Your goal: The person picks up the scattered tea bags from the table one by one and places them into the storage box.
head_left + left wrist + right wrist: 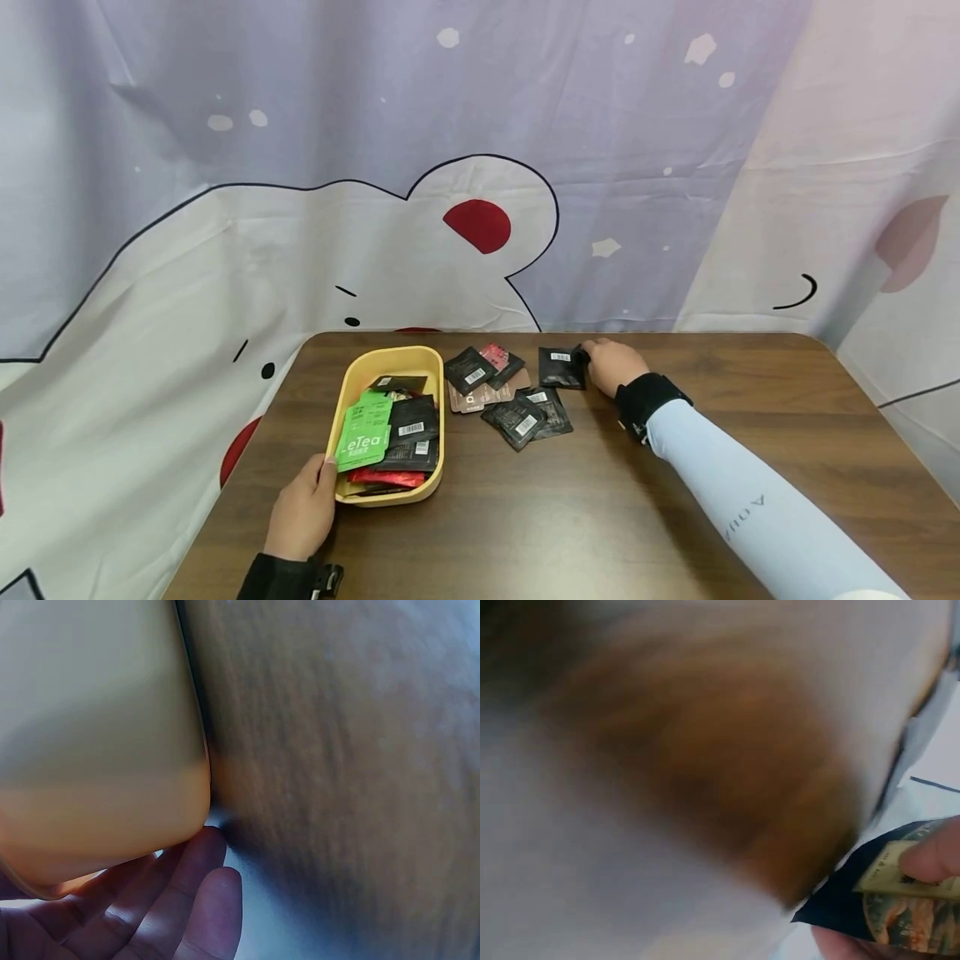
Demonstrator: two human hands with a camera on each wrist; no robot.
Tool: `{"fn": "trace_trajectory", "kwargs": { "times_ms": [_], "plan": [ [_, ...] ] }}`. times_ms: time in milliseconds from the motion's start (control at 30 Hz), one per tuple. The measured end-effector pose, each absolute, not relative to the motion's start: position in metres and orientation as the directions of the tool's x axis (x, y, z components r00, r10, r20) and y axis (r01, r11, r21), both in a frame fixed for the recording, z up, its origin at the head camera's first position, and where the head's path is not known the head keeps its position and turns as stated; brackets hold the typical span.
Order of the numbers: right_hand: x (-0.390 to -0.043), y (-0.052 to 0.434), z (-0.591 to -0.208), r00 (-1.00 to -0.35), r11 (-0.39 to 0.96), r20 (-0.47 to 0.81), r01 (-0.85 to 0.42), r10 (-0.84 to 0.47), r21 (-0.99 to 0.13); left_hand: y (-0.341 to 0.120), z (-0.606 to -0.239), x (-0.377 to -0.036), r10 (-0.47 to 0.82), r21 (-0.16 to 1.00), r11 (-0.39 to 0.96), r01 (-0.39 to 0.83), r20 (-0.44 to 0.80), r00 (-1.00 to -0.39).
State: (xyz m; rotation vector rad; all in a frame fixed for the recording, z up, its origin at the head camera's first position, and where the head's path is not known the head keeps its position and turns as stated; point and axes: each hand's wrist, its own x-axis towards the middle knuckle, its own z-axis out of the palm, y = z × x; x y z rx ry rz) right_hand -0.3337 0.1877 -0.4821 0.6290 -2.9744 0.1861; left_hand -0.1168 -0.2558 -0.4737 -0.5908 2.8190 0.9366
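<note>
the right hand [611,364] reaches across the brown wooden table [675,500] to a black sachet [561,367] at the far side, and the right wrist view shows a fingertip [934,855] and thumb pinching that sachet's edge, so the hand grips it. the sachet appears to lie flat on the table, just right of a loose cluster of sachets [506,396], mostly black with barcode labels, 1 with a pink face and 1 brownish. the left hand [303,508] holds the near left corner of a yellow oval tray [390,357], thumb over the rim and fingers [187,885] curled under its wall. the tray sits left of the cluster and holds a green "etea" packet [363,433], several black sachets and a red packet [390,477]. a cartoon-print cloth [375,233] hangs behind the table.
</note>
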Motion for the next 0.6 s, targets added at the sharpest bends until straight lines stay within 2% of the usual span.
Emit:
{"fn": "trace_trajectory", "kwargs": {
  "times_ms": [233, 600],
  "plan": [
    [-0.33, 0.157, -0.462, -0.879, 0.873, 0.223, -0.459, -0.421, -0.162, -0.256, -0.476, -0.116, -0.329, 0.552, 0.736, -0.393, -0.217, -0.919],
    [-0.31, 0.072, -0.439, -0.755, 0.761, 0.337, -0.632, -0.563, -0.147, -0.254, -0.474, -0.116, -0.342, 0.561, 0.72, -0.408, -0.224, -0.913]
  ]
}}
